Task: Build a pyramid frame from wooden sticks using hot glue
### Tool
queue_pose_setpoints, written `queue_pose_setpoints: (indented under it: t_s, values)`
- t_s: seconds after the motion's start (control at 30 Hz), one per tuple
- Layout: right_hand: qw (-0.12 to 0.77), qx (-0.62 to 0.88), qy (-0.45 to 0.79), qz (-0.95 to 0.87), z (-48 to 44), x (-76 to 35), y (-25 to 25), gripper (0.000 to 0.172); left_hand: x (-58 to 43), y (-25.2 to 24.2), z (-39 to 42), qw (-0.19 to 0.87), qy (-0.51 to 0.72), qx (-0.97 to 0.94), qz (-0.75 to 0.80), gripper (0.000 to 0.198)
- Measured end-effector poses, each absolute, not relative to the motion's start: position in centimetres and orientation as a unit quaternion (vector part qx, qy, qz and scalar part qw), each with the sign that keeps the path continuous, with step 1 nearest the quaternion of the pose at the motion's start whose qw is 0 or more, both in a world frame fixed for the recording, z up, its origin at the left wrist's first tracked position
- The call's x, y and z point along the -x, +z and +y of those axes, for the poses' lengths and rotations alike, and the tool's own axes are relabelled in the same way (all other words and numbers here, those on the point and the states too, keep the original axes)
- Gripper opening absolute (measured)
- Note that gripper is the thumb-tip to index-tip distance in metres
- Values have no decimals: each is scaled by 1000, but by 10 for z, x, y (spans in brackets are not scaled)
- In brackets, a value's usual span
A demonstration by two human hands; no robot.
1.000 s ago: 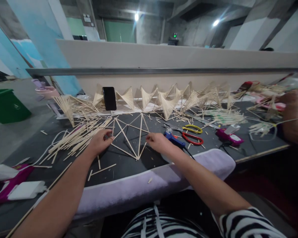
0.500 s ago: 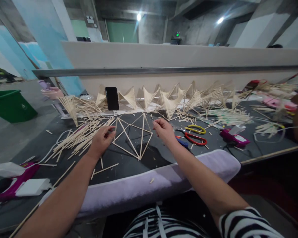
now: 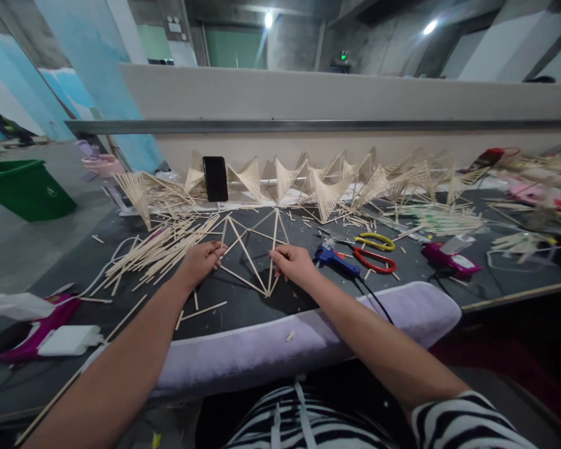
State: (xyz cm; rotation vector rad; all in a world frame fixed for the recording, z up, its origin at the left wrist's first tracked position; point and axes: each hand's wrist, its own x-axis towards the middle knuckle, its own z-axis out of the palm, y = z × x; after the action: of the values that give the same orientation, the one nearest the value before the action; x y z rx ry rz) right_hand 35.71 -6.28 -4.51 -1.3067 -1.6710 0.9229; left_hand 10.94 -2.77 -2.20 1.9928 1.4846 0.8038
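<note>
A frame of thin wooden sticks [image 3: 248, 254], joined into triangles with two raised peaks, stands on the dark tabletop in front of me. My left hand [image 3: 200, 264] has its fingers closed at the frame's left corner, which they partly hide. On the other side, my right hand [image 3: 293, 264] pinches the frame near an upright stick, covering its right corner. Just right of that hand lies a blue glue gun [image 3: 337, 259], its black cord running toward me. Scissors with one yellow and one red handle [image 3: 374, 264] lie beyond it.
Loose sticks [image 3: 154, 257] are heaped on the left. Twisted stick models [image 3: 328, 192] line the back, with a black phone [image 3: 215, 179] upright among them. A purple cushion [image 3: 243, 355] covers the front edge. Purple power strips [image 3: 453, 260] lie on both sides.
Both hands have come onto the stick frame, the right one moving left and down to its right side. The glue gun shows more fully now. The view has shifted slightly.
</note>
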Motion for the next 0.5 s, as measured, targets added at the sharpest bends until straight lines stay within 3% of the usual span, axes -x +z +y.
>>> queue_pose_setpoints:
  t_s: [0.27,0.5]
  values:
    - [400,499,375,-671,-63,-358,-49,33,-104,-17,-28,288,286,-739,538,40]
    - [422,500,382,-653,-65,-365,-48,43,-89,-14,-22,209,216,-794,528,29]
